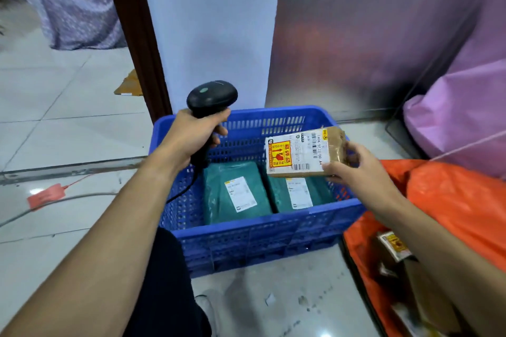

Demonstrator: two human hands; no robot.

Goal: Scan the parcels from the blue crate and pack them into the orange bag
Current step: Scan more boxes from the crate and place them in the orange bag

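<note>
Above the blue crate (260, 243), your left hand (189, 137) is clenched round the handle of a black scanner (212, 97), whose head rises over the crate's far-left corner. Your right hand (358, 169) grips a brown taped parcel (301, 154) by one end, label up, above the crate's right side. A green parcel (235, 191) and a second green parcel (298, 194) lie side by side inside the crate. The orange bag (451, 194) gapes just right of the crate, holding a labelled parcel (394, 247).

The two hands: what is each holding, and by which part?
The left hand grips the black scanner by its handle; the right hand holds the brown parcel by its right end.
</note>
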